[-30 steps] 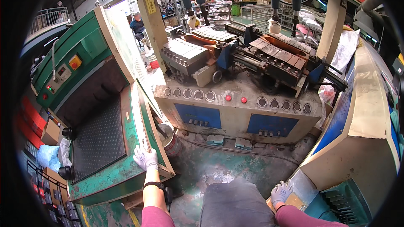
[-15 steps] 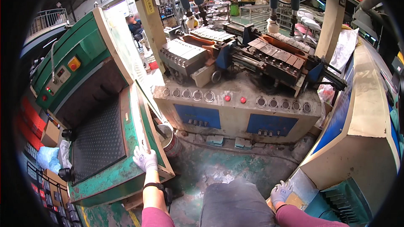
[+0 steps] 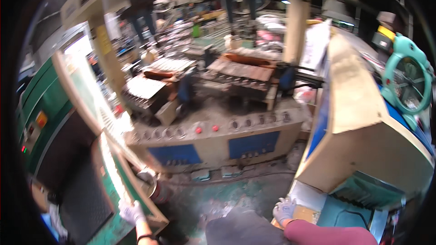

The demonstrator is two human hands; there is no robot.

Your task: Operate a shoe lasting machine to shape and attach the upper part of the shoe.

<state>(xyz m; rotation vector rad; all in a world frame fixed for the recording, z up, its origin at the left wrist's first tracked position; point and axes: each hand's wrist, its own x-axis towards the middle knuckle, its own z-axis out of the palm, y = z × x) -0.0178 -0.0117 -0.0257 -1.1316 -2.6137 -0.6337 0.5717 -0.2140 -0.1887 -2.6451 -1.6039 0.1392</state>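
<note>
White knit gloves on both hands. Left hand (image 3: 131, 212), lower left of frame, lies palm down w/ fingers loosely curled over the rim of the green machine table (image 3: 111, 227); not pinching anything. Right hand (image 3: 284, 209), lower centre-right, fingers bent and pressed on the edge of a tan board (image 3: 305, 213) just beside the teal machine base (image 3: 349, 213); whether it actually grips, can't tell, frame is blurred. Dark padded seat (image 3: 240, 229) sits between the two hands at bottom centre.

Step in hand, as I read it: person braced w/ both hands, one each side, turned toward the grey-and-blue control bench (image 3: 213, 143) in mid frame, w/ red buttons (image 3: 205, 129) along its top. Next move prob. calls for firm weight on both rims before shifting. Watch the round metal tin (image 3: 147, 181) near the left hand, lower left.
</note>
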